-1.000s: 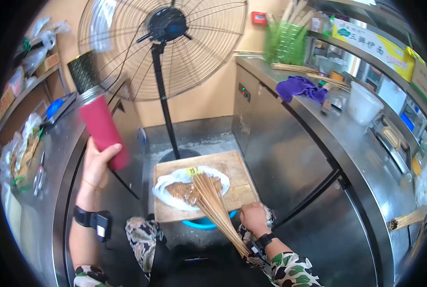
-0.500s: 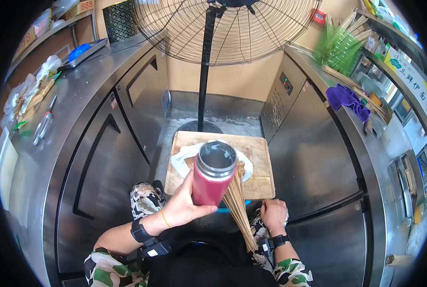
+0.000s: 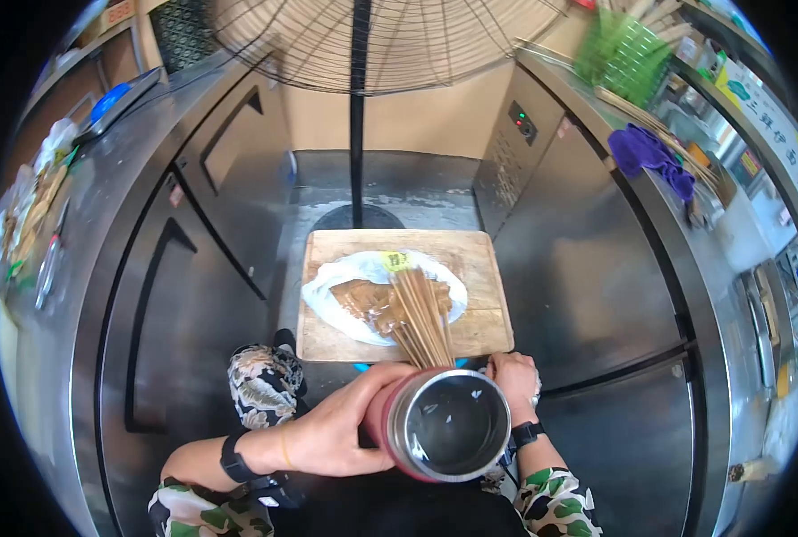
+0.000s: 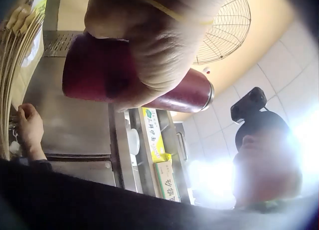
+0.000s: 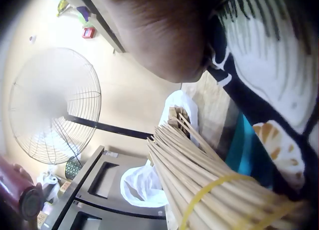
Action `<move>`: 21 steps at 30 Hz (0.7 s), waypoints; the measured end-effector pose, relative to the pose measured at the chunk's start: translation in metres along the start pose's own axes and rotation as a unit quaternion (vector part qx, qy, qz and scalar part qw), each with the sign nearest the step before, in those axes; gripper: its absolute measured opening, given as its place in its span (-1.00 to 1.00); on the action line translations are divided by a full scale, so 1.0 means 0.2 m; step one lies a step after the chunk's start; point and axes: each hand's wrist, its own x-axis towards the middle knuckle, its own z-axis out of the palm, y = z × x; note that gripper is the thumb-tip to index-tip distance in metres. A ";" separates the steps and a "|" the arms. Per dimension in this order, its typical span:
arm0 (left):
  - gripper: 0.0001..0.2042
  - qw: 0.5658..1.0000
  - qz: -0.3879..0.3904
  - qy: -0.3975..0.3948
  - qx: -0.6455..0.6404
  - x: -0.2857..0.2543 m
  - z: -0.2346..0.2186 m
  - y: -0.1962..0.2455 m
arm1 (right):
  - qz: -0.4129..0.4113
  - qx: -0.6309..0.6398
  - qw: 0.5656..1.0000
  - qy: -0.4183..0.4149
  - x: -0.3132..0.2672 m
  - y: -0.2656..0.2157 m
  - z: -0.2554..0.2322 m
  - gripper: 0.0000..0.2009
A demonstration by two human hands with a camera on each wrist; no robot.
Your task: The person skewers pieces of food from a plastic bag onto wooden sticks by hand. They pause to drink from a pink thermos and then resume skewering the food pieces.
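Observation:
My left hand grips a red metal thermos bottle in front of my chest, thumb and fingers round its body. Its wide mouth is uncapped, faces the head camera and shows dark liquid inside. The left wrist view has the bottle partly behind the hand. My right hand rests on my right knee, loosely curled and holding nothing. Beyond the bottle, a bundle of wooden skewers lies across a white plastic bag with brown flat food pieces on it. A yellow band binds the skewers.
The bag lies on a wooden board over a teal tub. Steel cabinets flank me on both sides. A large standing fan is ahead. Scissors lie on the left counter, a purple cloth on the right one.
My left hand has brought the bottle from the far left in to my chest, now lower and with its mouth turned toward my head. My right hand has stayed on the knee.

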 end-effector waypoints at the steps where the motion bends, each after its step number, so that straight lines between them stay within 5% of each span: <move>1: -0.23 0.999 0.015 -0.018 -0.024 0.01 0.00 0.02 | -0.005 -0.001 1.000 0.002 0.00 0.00 0.00 -0.91; 11: -0.25 0.980 0.115 -0.079 -0.141 0.03 0.02 0.09 | 0.012 -0.022 1.000 -0.006 0.02 -0.02 -0.01 -0.89; 21: -0.32 0.985 0.101 -0.090 -0.109 -0.02 0.00 0.14 | 0.013 -0.012 1.000 0.002 0.02 -0.03 0.00 -0.92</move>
